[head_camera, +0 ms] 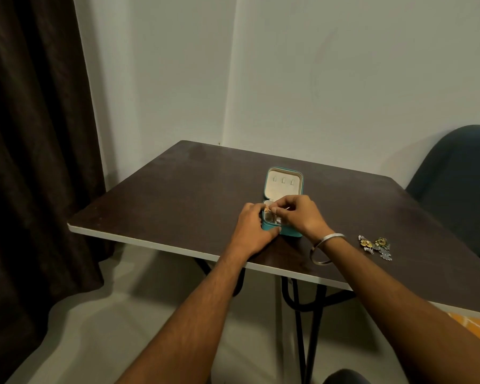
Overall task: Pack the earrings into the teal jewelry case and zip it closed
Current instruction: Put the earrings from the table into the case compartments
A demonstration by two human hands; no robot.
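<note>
**Earring going into the case, more waiting on the right**

Case (283, 189) sits open mid-table (178, 189), lid upright at the far side, tray facing the person. Both hands are together over the tray. Left hand (251, 231) grips the case's near-left corner, thumb on the front wall. Right hand (299, 214) pinches a small gold earring (266, 209) just above the left compartments; fingers closed on it, though the piece is too small to see clearly.

Remaining earrings (374, 245) lie in a loose pile near the front edge, well right of the case, past the bangle (326, 249) on the right wrist. Right hand is the nearer one, so I'd expect it to fetch while the left steadies the case. Zip not started; lid fully up.
</note>
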